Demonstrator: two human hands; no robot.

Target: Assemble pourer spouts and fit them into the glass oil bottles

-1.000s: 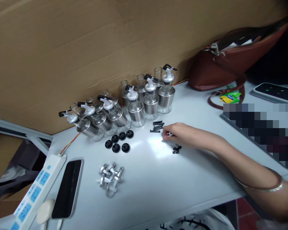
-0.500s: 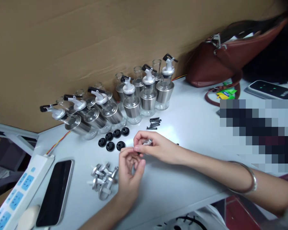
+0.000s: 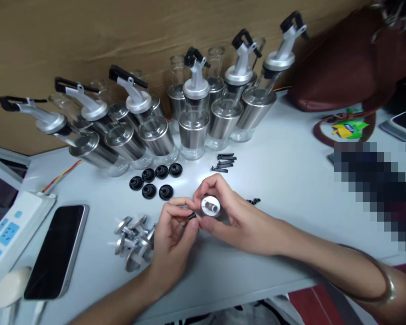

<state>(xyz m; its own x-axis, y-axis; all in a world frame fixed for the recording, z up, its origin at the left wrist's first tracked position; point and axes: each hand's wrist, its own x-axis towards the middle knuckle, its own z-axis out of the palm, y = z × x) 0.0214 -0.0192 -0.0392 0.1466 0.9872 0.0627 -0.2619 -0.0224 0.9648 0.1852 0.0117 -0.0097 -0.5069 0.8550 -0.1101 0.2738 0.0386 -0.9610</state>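
Observation:
My right hand (image 3: 235,216) is closed around a silver pourer spout (image 3: 210,206), its round base turned up toward me. Between thumb and fingertips my left hand (image 3: 174,234) pinches a small black piece (image 3: 192,216), close beside the spout. The fingers of both hands meet there. Left of my left hand lies a heap of silver pourer spouts (image 3: 135,243). Beyond the hands sit several round black stoppers (image 3: 165,192) and a few slim black levers (image 3: 224,163). Small black pieces (image 3: 254,201) show behind my right hand.
Glass bottles with steel sleeves (image 3: 193,128) stand in rows along the cardboard wall (image 3: 122,36), the front ones wearing pourers. A phone (image 3: 56,250) and a power strip (image 3: 10,234) lie at left. A brown bag (image 3: 338,67) rests at back right, near a green-yellow packet (image 3: 351,129).
The camera view has moved closer. My right hand has turned the spout so its round base faces me, and the black piece now shows clearly in my left fingertips.

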